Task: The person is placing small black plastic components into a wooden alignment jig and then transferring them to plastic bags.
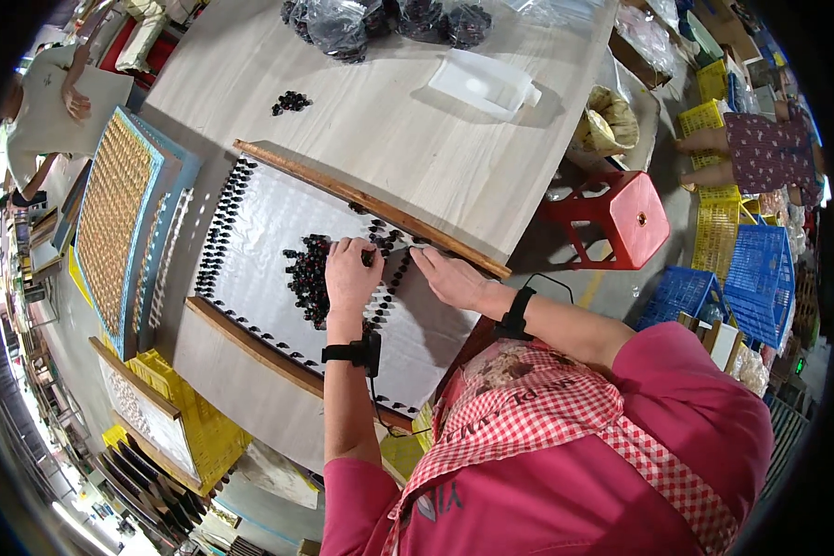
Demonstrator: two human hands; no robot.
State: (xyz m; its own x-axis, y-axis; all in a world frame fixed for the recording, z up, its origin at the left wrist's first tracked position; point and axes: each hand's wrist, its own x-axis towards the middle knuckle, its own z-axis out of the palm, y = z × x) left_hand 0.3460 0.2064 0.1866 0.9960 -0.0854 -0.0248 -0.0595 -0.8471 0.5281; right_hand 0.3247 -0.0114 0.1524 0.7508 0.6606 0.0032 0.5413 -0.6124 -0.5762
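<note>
The pale wooden table carries my white sorting board, framed by a wooden rail along its far edge and another along its near edge. Small dark beads already stand in neat rows along the board's left edge, the near edge and part of the far edge, so the border looks mostly filled. The broad white middle and the right end are bare, which I judge to be most of the work left. A loose heap of dark beads lies near the board's centre. My left hand rests flat on that heap, fingers spread, gripping nothing. My right hand lies open, palm down, near the far rail, pressing the board and holding nothing.
</note>
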